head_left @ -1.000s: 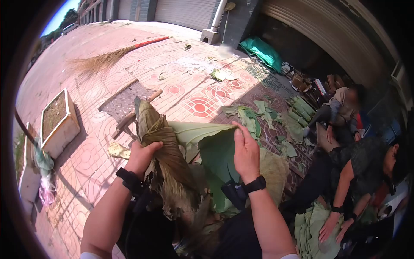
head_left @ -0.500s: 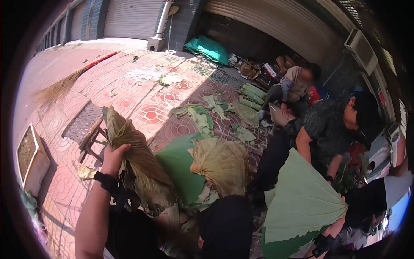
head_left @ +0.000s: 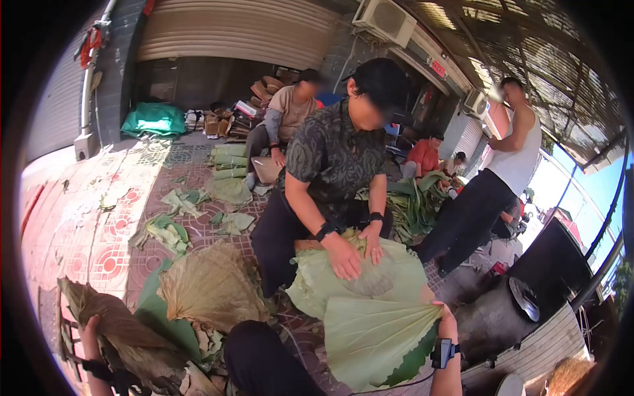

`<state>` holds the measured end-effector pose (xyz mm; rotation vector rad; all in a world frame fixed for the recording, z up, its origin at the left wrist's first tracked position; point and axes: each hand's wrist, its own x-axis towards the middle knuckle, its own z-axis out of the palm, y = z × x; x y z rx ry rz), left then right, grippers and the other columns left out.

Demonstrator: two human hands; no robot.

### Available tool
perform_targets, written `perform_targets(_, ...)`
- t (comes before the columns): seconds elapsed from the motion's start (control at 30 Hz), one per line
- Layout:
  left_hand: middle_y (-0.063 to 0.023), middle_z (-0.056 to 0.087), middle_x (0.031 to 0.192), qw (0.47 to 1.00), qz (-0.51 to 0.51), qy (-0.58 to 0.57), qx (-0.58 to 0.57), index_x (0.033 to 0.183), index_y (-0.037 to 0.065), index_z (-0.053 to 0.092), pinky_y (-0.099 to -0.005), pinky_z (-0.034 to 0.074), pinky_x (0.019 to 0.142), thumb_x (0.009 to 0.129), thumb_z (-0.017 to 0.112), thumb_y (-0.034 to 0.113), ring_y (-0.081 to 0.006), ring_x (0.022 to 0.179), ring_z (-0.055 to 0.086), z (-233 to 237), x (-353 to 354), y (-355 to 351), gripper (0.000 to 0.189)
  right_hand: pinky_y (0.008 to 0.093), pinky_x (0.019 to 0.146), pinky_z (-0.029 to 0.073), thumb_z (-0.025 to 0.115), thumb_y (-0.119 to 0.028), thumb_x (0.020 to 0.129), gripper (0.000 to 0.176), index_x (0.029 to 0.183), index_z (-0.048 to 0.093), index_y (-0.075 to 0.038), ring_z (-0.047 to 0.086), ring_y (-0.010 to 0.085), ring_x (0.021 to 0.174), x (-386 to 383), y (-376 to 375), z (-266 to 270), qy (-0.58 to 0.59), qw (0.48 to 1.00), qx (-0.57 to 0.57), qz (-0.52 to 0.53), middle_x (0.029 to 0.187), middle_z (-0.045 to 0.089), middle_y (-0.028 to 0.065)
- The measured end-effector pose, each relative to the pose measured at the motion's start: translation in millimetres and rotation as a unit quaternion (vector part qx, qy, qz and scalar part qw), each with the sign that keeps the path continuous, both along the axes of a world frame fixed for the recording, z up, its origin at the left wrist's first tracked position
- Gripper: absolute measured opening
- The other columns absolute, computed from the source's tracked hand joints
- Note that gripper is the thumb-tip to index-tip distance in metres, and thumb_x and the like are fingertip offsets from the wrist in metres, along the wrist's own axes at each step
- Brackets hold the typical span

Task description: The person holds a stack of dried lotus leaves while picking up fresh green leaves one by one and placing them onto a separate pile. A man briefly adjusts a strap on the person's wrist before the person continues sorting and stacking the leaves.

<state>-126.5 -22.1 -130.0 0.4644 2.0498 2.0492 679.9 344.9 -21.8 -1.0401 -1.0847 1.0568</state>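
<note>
At the lower left, my left hand (head_left: 90, 330) is closed round a bundle of dried brown leaves (head_left: 125, 327). My right hand (head_left: 446, 319), lower right, pinches the edge of a large pale green leaf (head_left: 376, 333), which hangs fanned out to its left. Between them, a dry tan leaf (head_left: 208, 287) lies over a darker green leaf (head_left: 162, 313) on the ground. Just beyond my leaf, a co-worker's two hands (head_left: 347, 257) press flat on a stack of green leaves (head_left: 396, 267).
A person in a patterned shirt (head_left: 330, 155) sits directly ahead. Others sit behind, and one in a white top (head_left: 518, 142) stands at right. Leaf scraps (head_left: 165, 234) lie on the red paving. A dark drum-like object (head_left: 485, 323) is beyond my right hand.
The view has swung right, so things appear further left. The co-worker's hands now show flat on the leaf stack. Both my hands keep hold of their leaves.
</note>
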Motion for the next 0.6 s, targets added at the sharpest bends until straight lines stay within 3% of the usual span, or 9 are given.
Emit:
perform_targets(0.1,-0.0105,0.063,0.097,1.0,0.017,-0.007,-0.008,0.104,-0.005,0.061,-0.0318,0.045,0.079,0.071,0.068,0.022,-0.0208,0.086,0.058,-1.6,-4.2,-2.7,0.043,0.0318,0.08,0.049,0.047,-0.017,0.092,0.019,0.099,0.059,-0.004,0.061,0.0212,0.085,-33.3,-6.8,50.9,-0.028,0.997,0.045,0.06,0.097,0.064,0.0126)
perform_targets(0.2,-0.0106,0.063,0.097,1.0,0.009,-0.001,-0.003,0.104,-0.006,0.06,-0.0318,0.046,0.078,0.072,0.066,0.02,-0.0206,0.086,0.058,-5.8,-8.2,-3.8,0.041,0.0319,0.077,0.051,0.049,-0.012,0.088,0.016,0.096,0.058,-0.002,0.062,0.0218,0.083,-26.4,2.0,71.5,0.209,0.976,0.054,-0.037,0.094,0.064,0.0129)
perform_targets(0.3,-0.0098,0.063,0.097,1.0,0.002,0.011,0.002,0.105,-0.006,0.06,-0.0309,0.046,0.078,0.074,0.065,0.017,-0.0197,0.086,0.058,-4.6,-4.4,-3.3,0.039,0.0319,0.067,0.053,0.047,-0.014,0.088,0.016,0.093,0.058,-0.003,0.063,0.0218,0.079,34.5,37.4,16.8,0.251,0.947,-0.028,-0.197,0.095,0.065,0.0122)
perform_targets(0.33,-0.0081,0.064,0.095,1.0,-0.002,0.009,0.001,0.104,-0.004,0.062,-0.0301,0.046,0.077,0.074,0.065,0.016,-0.0185,0.084,0.059,-8.3,-8.4,-4.0,0.036,0.0327,0.06,0.055,0.046,-0.013,0.087,0.018,0.095,0.057,-0.002,0.065,0.0227,0.076,43.8,40.3,1.8,0.138,0.939,-0.134,-0.284,0.098,0.064,0.0134)
perform_targets(0.37,-0.0076,0.064,0.095,1.0,0.001,0.005,0.001,0.103,-0.004,0.062,-0.0301,0.046,0.076,0.074,0.065,0.016,-0.0183,0.083,0.059,-12.1,-11.1,-4.6,0.035,0.0314,0.056,0.056,0.045,-0.013,0.087,0.019,0.097,0.057,-0.002,0.064,0.0234,0.071,30.0,39.3,-5.9,0.267,0.927,-0.098,-0.244,0.092,0.064,0.0126)
perform_targets(0.43,-0.0066,0.064,0.093,1.0,0.003,0.0,-0.005,0.101,-0.003,0.063,-0.0301,0.046,0.076,0.074,0.065,0.016,-0.0179,0.081,0.059,-17.2,-16.2,-7.5,0.034,0.029,0.06,0.057,0.047,-0.012,0.088,0.016,0.097,0.056,-0.002,0.063,0.023,0.066,5.3,17.9,-9.1,0.231,0.948,-0.133,-0.174,0.083,0.063,0.0107)
perform_targets(0.53,-0.0063,0.064,0.091,1.0,0.019,-0.009,-0.019,0.099,-0.003,0.063,-0.03,0.047,0.075,0.074,0.065,0.017,-0.0173,0.079,0.059,-22.5,-23.1,-7.2,0.032,0.0287,0.053,0.054,0.051,-0.016,0.089,0.013,0.094,0.056,-0.004,0.061,0.0219,0.061,-26.1,20.7,-21.5,0.229,0.94,-0.163,-0.193,0.076,0.059,0.0083)
perform_targets(0.6,-0.0065,0.064,0.092,1.0,0.01,0.004,-0.005,0.101,-0.003,0.063,-0.0299,0.047,0.076,0.074,0.066,0.017,-0.0174,0.08,0.059,-32.3,-32.0,-7.1,0.033,0.0286,0.048,0.05,0.053,-0.018,0.089,0.014,0.092,0.055,-0.005,0.06,0.0212,0.06,-25.0,36.7,-35.8,0.158,0.96,-0.106,-0.206,0.076,0.059,0.0082)
